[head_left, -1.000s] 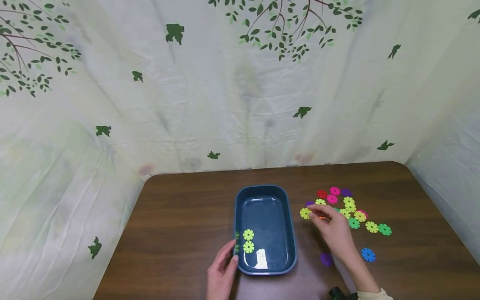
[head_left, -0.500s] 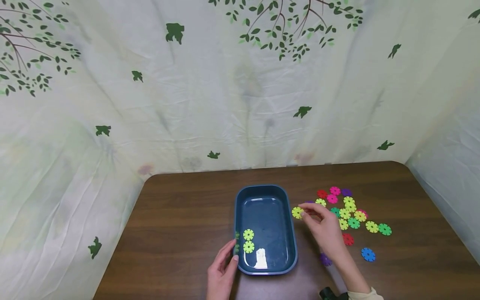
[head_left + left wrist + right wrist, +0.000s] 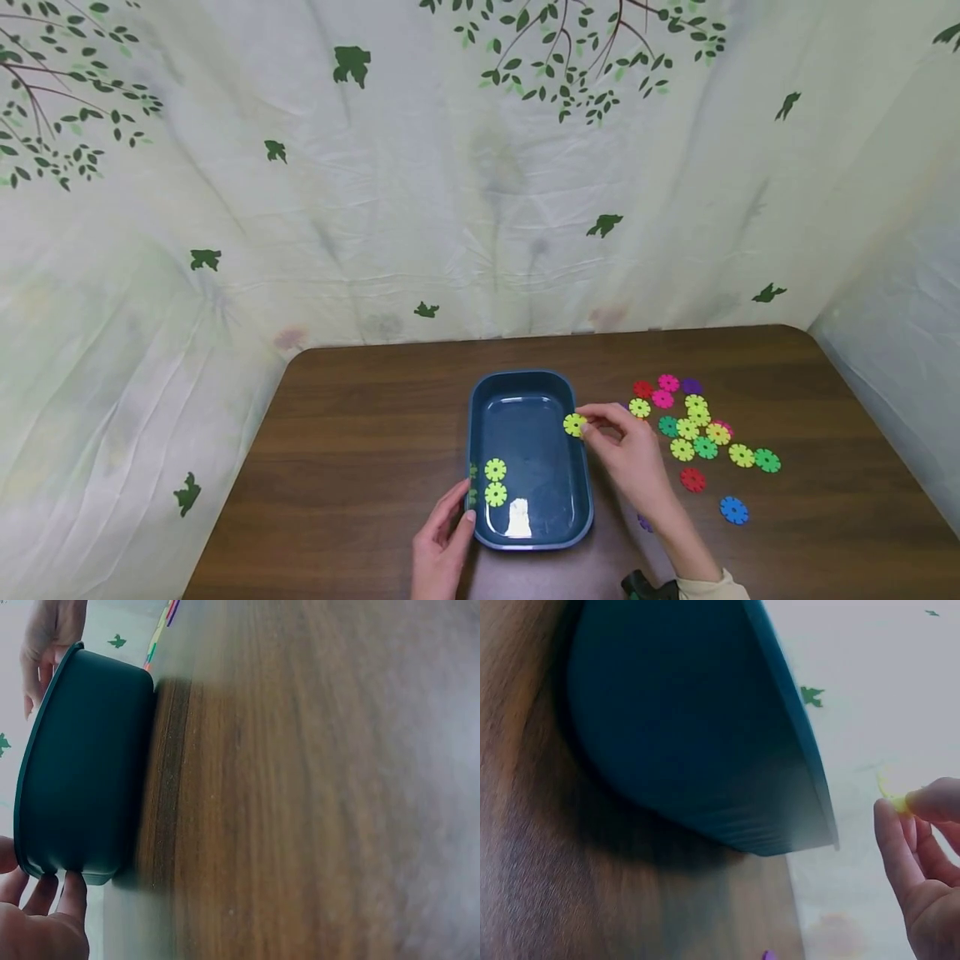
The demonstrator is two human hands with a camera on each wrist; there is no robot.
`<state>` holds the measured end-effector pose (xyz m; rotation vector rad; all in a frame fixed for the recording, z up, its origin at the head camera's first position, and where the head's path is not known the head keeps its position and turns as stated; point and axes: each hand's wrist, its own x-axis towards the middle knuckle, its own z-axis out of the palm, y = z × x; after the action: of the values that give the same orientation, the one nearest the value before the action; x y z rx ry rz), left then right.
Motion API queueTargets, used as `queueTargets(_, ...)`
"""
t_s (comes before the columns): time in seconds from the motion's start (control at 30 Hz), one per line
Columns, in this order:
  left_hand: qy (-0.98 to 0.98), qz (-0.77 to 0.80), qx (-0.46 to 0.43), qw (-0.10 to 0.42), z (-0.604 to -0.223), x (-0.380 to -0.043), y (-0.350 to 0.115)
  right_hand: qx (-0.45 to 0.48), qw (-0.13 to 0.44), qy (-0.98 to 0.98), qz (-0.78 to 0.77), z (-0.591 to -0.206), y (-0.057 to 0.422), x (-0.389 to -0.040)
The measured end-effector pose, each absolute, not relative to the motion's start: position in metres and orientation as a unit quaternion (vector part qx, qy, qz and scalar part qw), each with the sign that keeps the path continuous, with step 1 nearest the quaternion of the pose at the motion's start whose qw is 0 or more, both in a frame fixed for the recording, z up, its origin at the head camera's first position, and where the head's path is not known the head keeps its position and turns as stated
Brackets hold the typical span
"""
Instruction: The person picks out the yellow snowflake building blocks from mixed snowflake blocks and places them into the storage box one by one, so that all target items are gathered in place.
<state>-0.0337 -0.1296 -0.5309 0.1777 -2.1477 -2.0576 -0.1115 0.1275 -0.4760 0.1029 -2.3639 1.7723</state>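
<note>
In the head view a blue plastic tray [image 3: 531,450] stands on the table, with two yellow flower-shaped discs [image 3: 495,482] lying inside at its left. My left hand [image 3: 442,542] rests its fingertips and thumb against the tray's left side; the left wrist view shows the fingers [image 3: 71,900] touching the outer wall. Over the tray's right rim, my right hand [image 3: 626,454] pinches another yellow flower-shaped disc [image 3: 573,425] between thumb and fingertips. In the right wrist view that disc is largely hidden by the fingers and sits apart from the tray's wall.
Several flower-shaped discs in yellow, green, pink, red and purple lie clustered on the table [image 3: 360,467] to the right. A red disc [image 3: 692,480] and a blue disc [image 3: 733,510] lie nearer the front. A pale leaf-printed curtain [image 3: 480,208] hangs behind.
My right hand has moved left from the cluster to the tray's right rim, carrying the yellow disc. The left hand and the tray have stayed in place.
</note>
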Motion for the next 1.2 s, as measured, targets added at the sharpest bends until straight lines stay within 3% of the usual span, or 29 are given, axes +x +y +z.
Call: queueTargets(1.2,-0.730,-0.674,0.088,0.069,-0.532,-0.034,-0.129,0.087,-0.036,-0.871,0.481,-0.452,0.100,-0.142)
